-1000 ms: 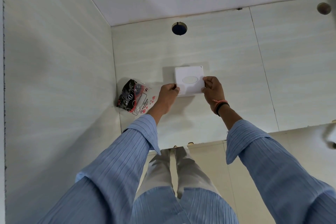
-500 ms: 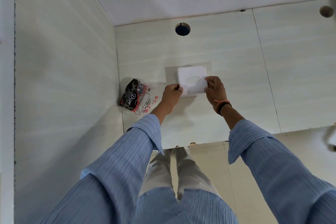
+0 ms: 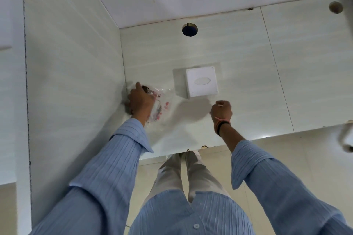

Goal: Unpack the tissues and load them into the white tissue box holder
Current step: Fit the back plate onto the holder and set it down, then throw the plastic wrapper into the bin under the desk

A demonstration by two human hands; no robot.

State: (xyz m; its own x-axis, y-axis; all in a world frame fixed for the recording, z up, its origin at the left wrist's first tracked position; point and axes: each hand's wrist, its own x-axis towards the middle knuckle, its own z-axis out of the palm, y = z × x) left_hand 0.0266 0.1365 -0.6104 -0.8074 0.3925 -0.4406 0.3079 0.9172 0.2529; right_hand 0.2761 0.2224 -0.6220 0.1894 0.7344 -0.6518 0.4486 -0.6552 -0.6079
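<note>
My left hand (image 3: pixel 140 101) grips the tissue packet (image 3: pixel 159 104) in the counter's (image 3: pixel 248 82) back-left corner; my right hand (image 3: pixel 221 109) hovers fisted, empty, near the white tissue box holder (image 3: pixel 201 81).

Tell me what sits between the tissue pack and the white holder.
Nothing visible does. The left hand rests on the tissue pack in the corner; bare counter separates it from the white holder. The right hand hovers nearer the person.
</note>
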